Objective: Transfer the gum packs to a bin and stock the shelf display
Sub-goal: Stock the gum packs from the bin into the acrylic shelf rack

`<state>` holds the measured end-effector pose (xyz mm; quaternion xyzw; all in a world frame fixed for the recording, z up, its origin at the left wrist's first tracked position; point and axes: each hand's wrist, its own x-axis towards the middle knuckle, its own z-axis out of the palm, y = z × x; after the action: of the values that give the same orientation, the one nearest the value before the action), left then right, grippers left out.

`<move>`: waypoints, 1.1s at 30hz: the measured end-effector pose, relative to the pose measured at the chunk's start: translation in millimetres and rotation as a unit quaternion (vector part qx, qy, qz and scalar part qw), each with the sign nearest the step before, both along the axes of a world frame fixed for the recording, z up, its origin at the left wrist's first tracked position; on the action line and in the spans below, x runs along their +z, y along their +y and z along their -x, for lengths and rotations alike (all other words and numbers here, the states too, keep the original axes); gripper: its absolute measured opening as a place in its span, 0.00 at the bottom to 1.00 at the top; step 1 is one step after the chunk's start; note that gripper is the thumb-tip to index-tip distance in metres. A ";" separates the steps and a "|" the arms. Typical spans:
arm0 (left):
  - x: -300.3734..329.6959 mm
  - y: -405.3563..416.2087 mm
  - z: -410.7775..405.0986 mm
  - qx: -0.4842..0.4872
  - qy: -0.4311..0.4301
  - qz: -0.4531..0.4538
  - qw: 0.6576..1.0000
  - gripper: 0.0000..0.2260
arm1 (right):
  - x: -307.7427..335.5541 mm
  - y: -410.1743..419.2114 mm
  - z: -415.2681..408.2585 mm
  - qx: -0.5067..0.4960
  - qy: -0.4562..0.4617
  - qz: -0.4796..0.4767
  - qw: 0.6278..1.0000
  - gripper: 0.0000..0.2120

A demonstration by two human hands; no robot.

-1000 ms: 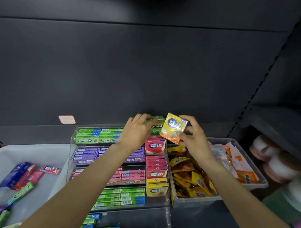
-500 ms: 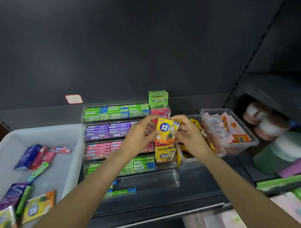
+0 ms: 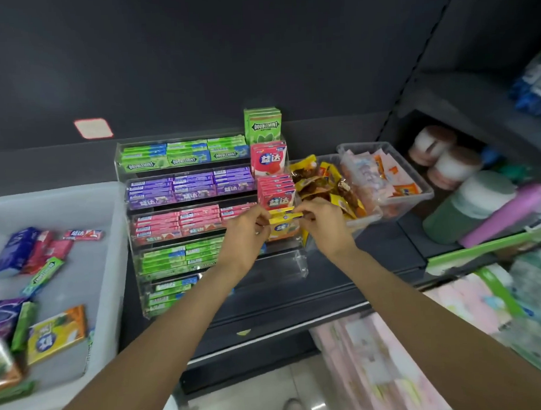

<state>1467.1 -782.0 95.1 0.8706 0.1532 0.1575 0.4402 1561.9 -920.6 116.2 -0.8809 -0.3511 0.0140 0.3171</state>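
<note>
**Q:** Holding what, and with which hands?

**A:** Both. The left hand [image 3: 248, 228] pinches the left end of a yellow gum pack [image 3: 286, 217], and the right hand [image 3: 320, 221] pinches its right end, fingers curled onto it. The pack lies flat, top edge toward the camera, at the mouth of the yellow row in the clear acrylic display [image 3: 299, 262], directly above a standing yellow pack [image 3: 284, 230] already in that slot.

**Q:** How is the display arranged?

**A:** In stepped tiers. On the left side, from top to bottom: green Doublemint sticks [image 3: 184, 154], purple sticks [image 3: 189, 189], pink sticks [image 3: 178, 223], then further green sticks [image 3: 179, 257]. The right column carries boxed packs: a green Doublemint box [image 3: 262, 125] at the top, a red box [image 3: 269, 160] below it, a row of red packs [image 3: 276, 194], then the yellow row where the hands meet.

**Q:** Where is the bin?

**A:** A white bin [image 3: 112, 271] stands just left of the display. Loose packs lie in it, among them a blue pack [image 3: 14, 249], a red stick [image 3: 83, 234], a green stick [image 3: 43, 275] and a yellow-orange pack [image 3: 56, 333].

**Q:** And to the right?

**A:** Two clear tubs: one of yellow-wrapped snacks [image 3: 323, 184], touching the display, and one of orange-and-white sachets [image 3: 384, 174] beside it.
</note>
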 end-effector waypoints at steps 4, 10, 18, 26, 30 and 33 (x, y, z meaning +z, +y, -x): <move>2.2 -2.7 -2.0 0.037 -0.006 0.002 0.999 0.04 | -5.0 4.4 0.4 -0.012 -0.022 0.043 0.999 0.11; 3.8 -6.5 -7.6 0.103 0.025 0.042 0.993 0.04 | -2.9 10.6 1.1 -0.015 -0.035 0.146 0.989 0.13; 2.5 -16.9 -12.4 0.152 0.042 0.047 0.986 0.10 | -1.7 10.5 -3.3 0.022 -0.047 0.192 0.980 0.18; 15.9 -10.0 16.4 0.168 0.031 -0.073 0.983 0.13 | 16.6 12.3 19.8 0.093 -0.045 0.074 0.992 0.19; 23.0 10.5 65.5 0.199 0.015 -0.120 0.973 0.11 | 29.1 42.0 55.0 0.173 0.006 0.020 0.985 0.17; 26.9 37.1 116.6 0.247 0.016 -0.113 0.962 0.09 | 32.1 76.0 91.2 0.224 0.032 -0.002 0.974 0.14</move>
<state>1350.5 -744.8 122.0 0.8522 0.3517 0.2633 0.2843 1470.7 -844.5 148.3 -0.7781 -0.5295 0.1125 0.3187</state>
